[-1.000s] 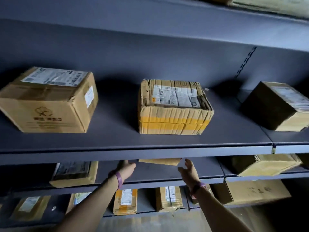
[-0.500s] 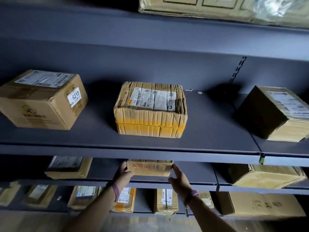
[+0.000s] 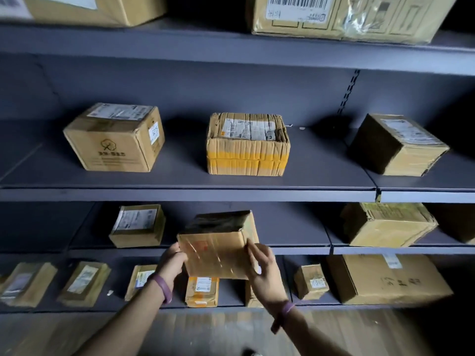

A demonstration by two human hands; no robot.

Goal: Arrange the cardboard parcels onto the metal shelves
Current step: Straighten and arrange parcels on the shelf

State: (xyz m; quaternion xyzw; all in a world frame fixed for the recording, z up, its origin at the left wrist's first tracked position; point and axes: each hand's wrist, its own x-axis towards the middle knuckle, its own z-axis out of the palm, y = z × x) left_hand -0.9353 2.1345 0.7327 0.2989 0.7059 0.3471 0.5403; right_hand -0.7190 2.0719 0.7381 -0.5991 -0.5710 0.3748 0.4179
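Taped parcel at lower centre of frame, held tilted between both hands in front of the third shelf lip.
Left hand grips its lower left edge, fingers curled round it, fingertips hidden behind; right hand grips the right edge, fingers up along the side; purple bands on both wrists; parcel's far end reaches in over the third shelf, near end hangs below the lip; can't tell if it touches the shelf; same shelf: small labelled parcel just left, crumpled box well apart at right; second shelf above: logo box left, yellow-banded parcel centre, dark box right, all apart; bottom shelf: row of small parcels, large box at lower right; two more boxes at the top edge of frame.
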